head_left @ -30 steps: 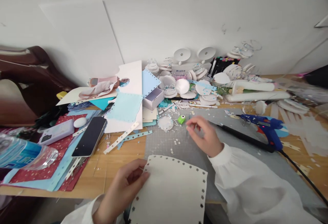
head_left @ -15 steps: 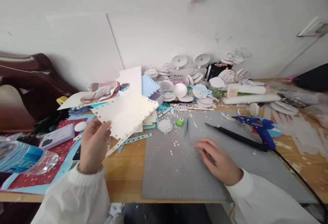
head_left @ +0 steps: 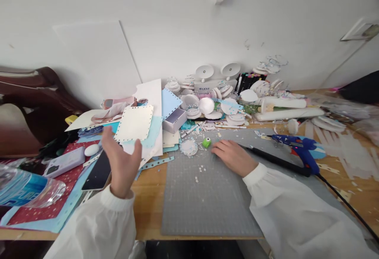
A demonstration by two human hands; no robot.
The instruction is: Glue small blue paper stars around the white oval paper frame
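My left hand [head_left: 122,162] is open, thumb and fingers spread, above the left side of the desk. Just beyond it a cream card with punched edges [head_left: 134,122] lies on pale blue and white sheets. My right hand [head_left: 233,156] rests low on the grey cutting mat [head_left: 204,207], fingers together and curled down. Its fingertips cover the spot where a thin tool lay, so what they hold is hidden. Close to them sit a small green craft punch [head_left: 206,143] and a white lacy paper disc [head_left: 188,147]. Tiny white cut-outs [head_left: 202,169] lie nearer me.
A blue glue gun [head_left: 299,144] with a black cord lies right of the mat, beside a black pointed tool [head_left: 275,160]. White discs [head_left: 206,106] and an open lilac box [head_left: 175,121] crowd the back. Phones [head_left: 99,170] and a water bottle [head_left: 29,188] are at left.
My left hand has let go of the cream card, which now lies on the pile. My right hand has moved left and forward, over the thin tool by the green punch.
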